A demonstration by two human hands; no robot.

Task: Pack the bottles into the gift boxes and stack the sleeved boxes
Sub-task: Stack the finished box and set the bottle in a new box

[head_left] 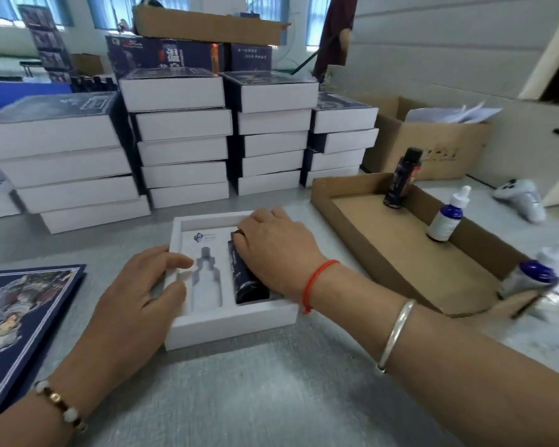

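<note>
dark bottle going into the white tray

fingers of your right hand (273,245) curl down over the dark bottle (247,279), pressing it into the right-hand slot of the white gift box tray (229,324). your left hand (133,301) lies on the tray's left edge, fingers fairly straight and a little spread, thumb tip reaching toward the left slot, which shows only its moulded white shape.

the tray sits on the grey table (271,398) right in front of you. a dark blue printed sleeve (17,321) lies flat at your left. to your right, a shallow cardboard tray (400,250) holds another dark bottle (402,179) standing at its far end, a white dropper bottle (447,217) upright, and a blue-capped bottle (530,279) tipped at the near end. stacks of sleeved boxes (181,140) line the far side.
</note>
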